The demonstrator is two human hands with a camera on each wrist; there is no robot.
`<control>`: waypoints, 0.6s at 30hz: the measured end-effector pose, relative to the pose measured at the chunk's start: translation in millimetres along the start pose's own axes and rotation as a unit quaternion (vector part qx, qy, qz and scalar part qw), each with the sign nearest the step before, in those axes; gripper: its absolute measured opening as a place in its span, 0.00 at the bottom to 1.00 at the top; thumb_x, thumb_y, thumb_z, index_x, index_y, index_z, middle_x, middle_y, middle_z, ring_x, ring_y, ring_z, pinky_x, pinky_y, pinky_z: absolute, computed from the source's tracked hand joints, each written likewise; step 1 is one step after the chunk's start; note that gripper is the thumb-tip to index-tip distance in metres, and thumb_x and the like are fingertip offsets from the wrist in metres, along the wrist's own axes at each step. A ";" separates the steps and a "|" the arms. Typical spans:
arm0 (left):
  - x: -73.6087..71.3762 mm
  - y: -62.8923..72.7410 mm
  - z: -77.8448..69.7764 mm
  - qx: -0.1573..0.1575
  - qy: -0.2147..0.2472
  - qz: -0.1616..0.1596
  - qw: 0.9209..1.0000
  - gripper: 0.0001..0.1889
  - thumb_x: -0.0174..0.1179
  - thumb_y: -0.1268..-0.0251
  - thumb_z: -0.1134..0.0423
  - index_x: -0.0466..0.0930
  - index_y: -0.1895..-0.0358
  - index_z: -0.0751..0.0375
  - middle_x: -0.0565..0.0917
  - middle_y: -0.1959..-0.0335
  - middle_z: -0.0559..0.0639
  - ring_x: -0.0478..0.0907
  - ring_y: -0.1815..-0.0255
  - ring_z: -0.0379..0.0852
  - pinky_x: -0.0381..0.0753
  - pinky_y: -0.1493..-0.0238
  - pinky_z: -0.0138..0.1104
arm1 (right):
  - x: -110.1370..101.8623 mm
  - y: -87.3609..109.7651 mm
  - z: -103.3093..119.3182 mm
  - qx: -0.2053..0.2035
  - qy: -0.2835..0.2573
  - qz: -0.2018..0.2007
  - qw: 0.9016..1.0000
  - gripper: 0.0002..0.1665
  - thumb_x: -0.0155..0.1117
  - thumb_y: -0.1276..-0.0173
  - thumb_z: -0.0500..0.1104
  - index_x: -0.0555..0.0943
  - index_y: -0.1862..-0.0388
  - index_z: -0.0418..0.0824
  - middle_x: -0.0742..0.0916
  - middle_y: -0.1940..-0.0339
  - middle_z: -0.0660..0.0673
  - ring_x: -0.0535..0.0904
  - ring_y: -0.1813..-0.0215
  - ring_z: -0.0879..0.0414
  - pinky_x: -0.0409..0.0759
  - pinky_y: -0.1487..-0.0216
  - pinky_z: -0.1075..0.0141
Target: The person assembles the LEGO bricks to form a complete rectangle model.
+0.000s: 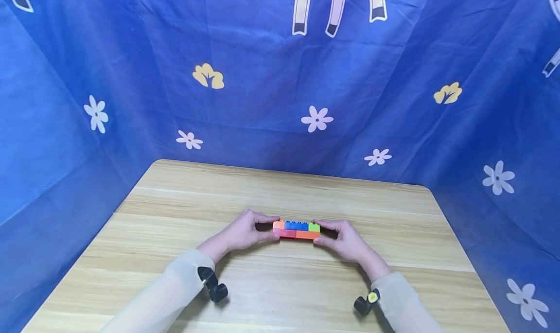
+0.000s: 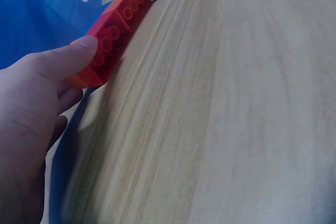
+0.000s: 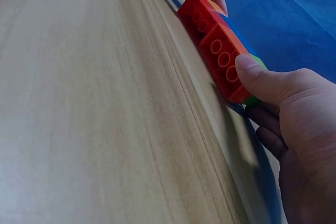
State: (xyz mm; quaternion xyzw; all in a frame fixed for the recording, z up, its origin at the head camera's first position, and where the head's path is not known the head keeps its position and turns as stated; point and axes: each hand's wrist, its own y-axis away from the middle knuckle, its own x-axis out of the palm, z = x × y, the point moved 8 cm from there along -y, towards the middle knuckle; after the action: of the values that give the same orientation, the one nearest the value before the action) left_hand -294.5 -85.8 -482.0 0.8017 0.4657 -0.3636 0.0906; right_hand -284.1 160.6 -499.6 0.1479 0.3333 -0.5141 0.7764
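Observation:
Joined toy building bricks form a short two-layer bar in the head view, held at both ends. A small orange brick [image 1: 278, 224], a blue brick [image 1: 296, 226] and a green brick [image 1: 314, 227] make one layer. Against them lie a red brick [image 1: 284, 233] and an orange-red brick [image 1: 308, 235], whose hollow undersides with round tubes show in both wrist views. My left hand [image 1: 242, 232] pinches the left end between thumb and fingers. At the right end, the green and orange-red bricks are pinched by my right hand [image 1: 345, 240].
Beneath the hands is a wood-grain table [image 1: 271, 284] with rounded far corners. A blue cloth [image 1: 262, 104] with white flowers surrounds its back and sides. Black wrist cameras sit on the left sleeve [image 1: 175, 284] and right sleeve [image 1: 402, 299].

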 end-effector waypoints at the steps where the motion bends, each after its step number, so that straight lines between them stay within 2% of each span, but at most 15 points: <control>1: -0.1 0.0 0.2 -0.002 0.000 0.000 1.000 0.29 0.70 0.52 0.47 0.79 0.45 0.54 0.82 0.54 0.39 0.76 0.50 0.35 0.74 0.47 0.34 | 0.1 -0.1 -0.7 0.004 0.000 0.001 1.000 0.33 0.69 0.47 0.60 0.76 0.40 0.56 0.79 0.44 0.56 0.70 0.38 0.58 0.64 0.37 0.56; 13: 0.6 -0.1 6.7 -0.026 -0.005 0.003 1.000 0.26 0.67 0.51 0.43 0.81 0.47 0.48 0.82 0.54 0.36 0.75 0.50 0.31 0.74 0.49 0.32 | 0.9 -1.3 0.3 -0.001 -0.002 0.007 1.000 0.29 0.68 0.45 0.59 0.77 0.43 0.61 0.79 0.43 0.59 0.70 0.38 0.59 0.65 0.37 0.57; 18: 0.8 -0.7 7.0 -0.028 -0.001 0.005 1.000 0.26 0.68 0.51 0.44 0.81 0.47 0.49 0.82 0.55 0.35 0.75 0.50 0.31 0.73 0.48 0.32 | 0.9 -2.0 0.8 -0.005 -0.003 0.012 1.000 0.28 0.68 0.44 0.59 0.77 0.42 0.62 0.79 0.44 0.59 0.71 0.39 0.58 0.66 0.38 0.57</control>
State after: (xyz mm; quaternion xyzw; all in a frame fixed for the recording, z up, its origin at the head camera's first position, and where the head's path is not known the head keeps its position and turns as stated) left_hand -298.3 -88.3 -487.4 0.8008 0.4713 -0.3511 0.1153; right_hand -285.4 158.6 -499.5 0.1461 0.3319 -0.5034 0.7842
